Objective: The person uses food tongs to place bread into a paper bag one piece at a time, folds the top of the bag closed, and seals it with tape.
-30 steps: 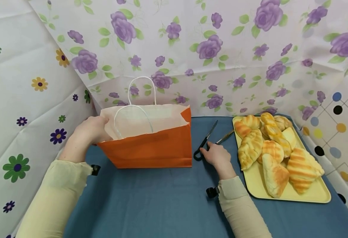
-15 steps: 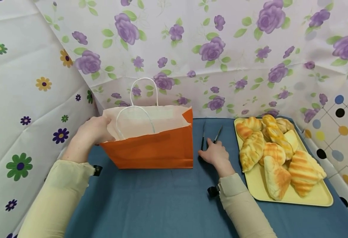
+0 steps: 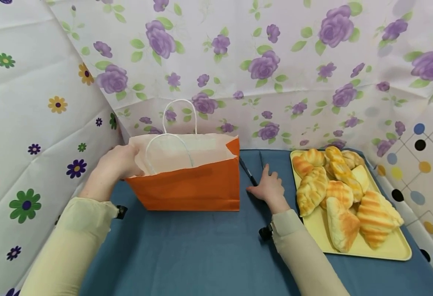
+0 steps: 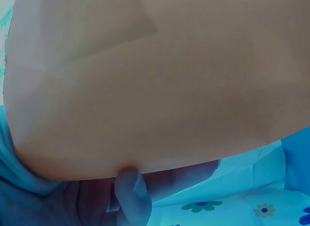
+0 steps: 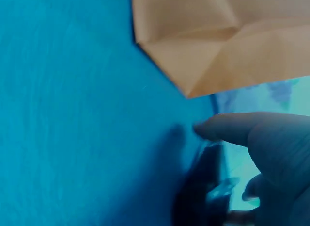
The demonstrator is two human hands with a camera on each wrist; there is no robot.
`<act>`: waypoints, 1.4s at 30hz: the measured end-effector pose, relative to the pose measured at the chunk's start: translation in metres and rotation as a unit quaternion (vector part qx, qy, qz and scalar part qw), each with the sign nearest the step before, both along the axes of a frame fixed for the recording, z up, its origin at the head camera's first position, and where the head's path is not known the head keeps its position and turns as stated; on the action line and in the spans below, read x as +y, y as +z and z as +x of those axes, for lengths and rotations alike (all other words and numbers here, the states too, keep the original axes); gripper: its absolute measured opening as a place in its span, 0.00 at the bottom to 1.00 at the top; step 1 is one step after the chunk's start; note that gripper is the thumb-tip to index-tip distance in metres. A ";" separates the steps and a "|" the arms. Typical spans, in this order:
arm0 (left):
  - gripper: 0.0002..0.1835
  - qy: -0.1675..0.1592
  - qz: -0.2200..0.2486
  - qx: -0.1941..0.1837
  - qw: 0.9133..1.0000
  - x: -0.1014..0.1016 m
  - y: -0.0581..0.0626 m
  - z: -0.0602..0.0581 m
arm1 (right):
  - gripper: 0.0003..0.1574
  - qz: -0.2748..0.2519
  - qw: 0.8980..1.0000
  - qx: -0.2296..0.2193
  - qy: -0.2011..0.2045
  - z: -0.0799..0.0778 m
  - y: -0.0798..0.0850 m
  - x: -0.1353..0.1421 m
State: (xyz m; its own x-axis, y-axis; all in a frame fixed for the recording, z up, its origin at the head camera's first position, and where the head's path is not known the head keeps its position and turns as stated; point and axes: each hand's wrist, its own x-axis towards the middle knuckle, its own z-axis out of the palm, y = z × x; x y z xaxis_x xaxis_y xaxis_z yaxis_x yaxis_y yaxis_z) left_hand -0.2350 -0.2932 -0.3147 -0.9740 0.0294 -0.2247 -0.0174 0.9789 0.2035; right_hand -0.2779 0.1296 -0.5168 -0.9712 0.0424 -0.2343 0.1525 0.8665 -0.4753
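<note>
An orange paper bag [image 3: 186, 189] with a pale inside and white handles stands left of centre in the head view. My left hand [image 3: 118, 162] grips its left rim; in the left wrist view the thumb [image 4: 133, 194] presses against the paper edge. Right of the bag, my right hand [image 3: 269, 189] holds a pair of black-handled tongs [image 3: 248, 172] low over the cloth, its palm covering the handles. Two thin arms of the tongs point away from me, spread apart. In the right wrist view the tongs [image 5: 201, 187] are a dark blur beneath the thumb [image 5: 227, 128].
A yellow tray [image 3: 379, 253] piled with several breads and pastries [image 3: 343, 222] lies to the right. Blue cloth [image 3: 197, 250] covers the table. Flowered sheeting [image 3: 216, 74] hangs behind, with patterned sheets at both sides.
The tongs have swung leftward under my right hand, their tips now closer to the bag, and the handle loop seen earlier is covered. My left hand keeps its hold on the bag.
</note>
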 end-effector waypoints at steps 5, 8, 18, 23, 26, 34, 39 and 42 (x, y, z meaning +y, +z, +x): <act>0.43 -0.002 0.005 -0.001 1.000 0.002 0.000 0.000 | 0.71 0.005 1.000 0.002 0.003 -0.006 -0.005 0.008; 0.43 -0.001 0.009 -0.002 1.000 0.003 0.000 0.001 | 0.67 -0.002 1.000 -0.004 0.019 -0.007 -0.006 0.014; 0.43 0.002 0.008 0.008 1.000 -0.002 0.002 0.001 | 0.63 -0.024 0.999 0.012 0.021 -0.011 -0.007 0.015; 0.43 0.008 0.010 0.002 1.000 -0.001 0.003 0.000 | 0.63 -0.033 0.999 0.014 0.018 -0.011 -0.007 0.015; 0.43 0.005 0.008 -0.005 1.000 0.000 0.001 0.000 | 0.63 -0.033 0.999 0.008 0.017 -0.009 -0.011 0.016; 0.44 -0.005 -0.006 0.010 1.000 -0.003 -0.003 -0.001 | 0.58 -0.051 0.998 0.020 0.010 -0.009 -0.014 0.020; 0.44 -0.002 -0.003 0.005 1.000 -0.002 -0.005 -0.002 | 0.53 -0.052 0.999 -0.006 0.010 -0.007 -0.010 0.023; 0.42 -0.005 -0.002 0.010 1.000 -0.002 -0.006 -0.003 | 0.51 -0.046 0.999 -0.018 0.003 -0.007 -0.007 0.025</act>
